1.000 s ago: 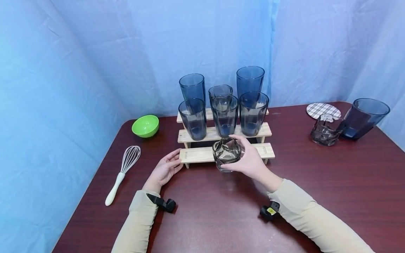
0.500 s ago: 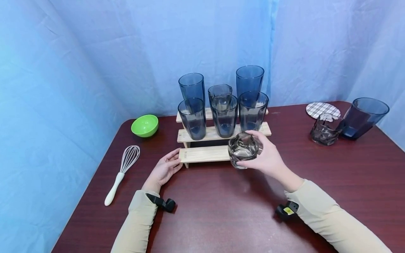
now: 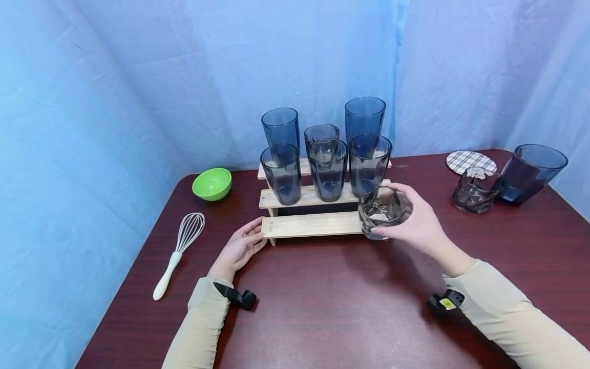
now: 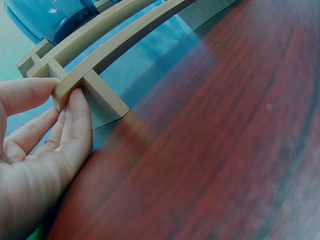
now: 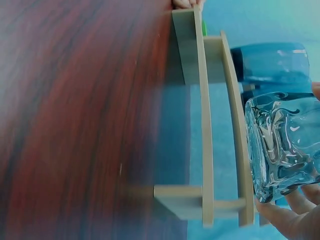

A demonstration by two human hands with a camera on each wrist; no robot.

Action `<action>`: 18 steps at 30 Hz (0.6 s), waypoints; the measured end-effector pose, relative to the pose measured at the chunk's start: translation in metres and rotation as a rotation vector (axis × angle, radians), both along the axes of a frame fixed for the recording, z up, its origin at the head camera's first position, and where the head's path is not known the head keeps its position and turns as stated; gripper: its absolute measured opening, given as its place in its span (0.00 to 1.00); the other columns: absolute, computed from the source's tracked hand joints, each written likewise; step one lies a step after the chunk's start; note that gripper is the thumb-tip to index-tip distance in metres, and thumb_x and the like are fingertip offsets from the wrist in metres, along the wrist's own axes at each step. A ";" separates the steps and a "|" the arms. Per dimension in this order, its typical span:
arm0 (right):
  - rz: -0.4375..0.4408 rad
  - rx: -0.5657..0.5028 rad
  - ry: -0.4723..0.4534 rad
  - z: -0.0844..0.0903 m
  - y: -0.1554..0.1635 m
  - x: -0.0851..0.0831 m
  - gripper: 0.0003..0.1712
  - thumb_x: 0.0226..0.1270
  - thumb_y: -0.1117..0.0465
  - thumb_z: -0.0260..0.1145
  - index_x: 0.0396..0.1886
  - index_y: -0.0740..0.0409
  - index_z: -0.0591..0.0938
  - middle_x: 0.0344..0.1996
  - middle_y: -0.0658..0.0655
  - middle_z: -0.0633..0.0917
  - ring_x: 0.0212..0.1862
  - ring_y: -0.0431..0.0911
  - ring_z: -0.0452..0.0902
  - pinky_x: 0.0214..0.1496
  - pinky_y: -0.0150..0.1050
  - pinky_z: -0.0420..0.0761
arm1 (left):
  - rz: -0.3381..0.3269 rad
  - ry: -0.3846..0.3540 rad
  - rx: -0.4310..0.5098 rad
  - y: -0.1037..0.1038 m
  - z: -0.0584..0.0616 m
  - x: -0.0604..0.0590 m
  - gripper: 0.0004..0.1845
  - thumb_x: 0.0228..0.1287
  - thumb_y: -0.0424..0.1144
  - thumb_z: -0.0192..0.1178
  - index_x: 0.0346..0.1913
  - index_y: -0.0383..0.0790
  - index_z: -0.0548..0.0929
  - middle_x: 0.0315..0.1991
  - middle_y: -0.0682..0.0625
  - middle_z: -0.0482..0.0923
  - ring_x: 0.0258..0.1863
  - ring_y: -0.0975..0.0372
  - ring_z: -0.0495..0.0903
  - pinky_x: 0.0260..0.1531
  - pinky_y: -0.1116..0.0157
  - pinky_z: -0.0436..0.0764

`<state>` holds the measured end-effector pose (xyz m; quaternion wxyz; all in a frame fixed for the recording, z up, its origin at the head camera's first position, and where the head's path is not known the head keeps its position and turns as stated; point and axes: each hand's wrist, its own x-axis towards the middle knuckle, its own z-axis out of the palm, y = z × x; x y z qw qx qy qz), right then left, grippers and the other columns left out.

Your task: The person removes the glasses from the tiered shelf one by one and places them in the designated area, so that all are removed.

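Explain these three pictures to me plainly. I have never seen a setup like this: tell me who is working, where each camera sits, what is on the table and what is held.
No machine here: a person works with bare hands. The wide picture comes from a camera on the head; the other two come from cameras strapped to each wrist.

On the dark red table stands a wooden stepped rack with six bluish glasses on its upper steps. To its left lie a green bowl and a whisk; to its right stand a checked coaster, a wavy glass and a large blue glass.

The left hand pinches the rack's lowest step at its end. The right hand grips a short wavy glass at that step's other end.
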<state>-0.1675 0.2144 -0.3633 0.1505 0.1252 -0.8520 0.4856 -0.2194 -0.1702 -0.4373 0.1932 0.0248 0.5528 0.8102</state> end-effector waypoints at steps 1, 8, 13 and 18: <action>0.002 -0.010 0.008 0.000 0.003 0.000 0.52 0.35 0.66 0.82 0.65 0.56 0.67 0.51 0.59 0.79 0.52 0.30 0.72 0.50 0.17 0.66 | 0.000 -0.001 0.000 0.000 0.000 0.000 0.33 0.67 0.20 0.39 0.73 0.30 0.46 0.43 0.56 0.74 0.39 0.70 0.78 0.40 0.73 0.77; -0.009 -0.046 0.033 0.000 0.025 -0.002 0.53 0.35 0.70 0.81 0.65 0.54 0.66 0.44 0.42 0.81 0.45 0.28 0.75 0.40 0.19 0.71 | -0.004 0.001 0.006 0.000 0.000 0.001 0.33 0.67 0.20 0.39 0.73 0.30 0.45 0.43 0.56 0.74 0.38 0.70 0.78 0.40 0.73 0.77; -0.070 -0.023 0.002 0.003 0.038 -0.003 0.52 0.37 0.67 0.81 0.65 0.52 0.66 0.42 0.37 0.80 0.44 0.27 0.75 0.39 0.18 0.70 | 0.000 -0.004 0.001 0.000 0.001 0.001 0.33 0.68 0.20 0.40 0.74 0.30 0.45 0.43 0.55 0.73 0.38 0.70 0.78 0.40 0.73 0.77; -0.117 -0.010 -0.027 0.004 0.048 -0.004 0.51 0.38 0.65 0.81 0.65 0.53 0.65 0.42 0.35 0.79 0.43 0.25 0.74 0.42 0.17 0.68 | 0.010 -0.013 -0.013 -0.001 0.000 0.000 0.32 0.68 0.21 0.41 0.74 0.31 0.46 0.45 0.54 0.72 0.38 0.70 0.78 0.40 0.73 0.77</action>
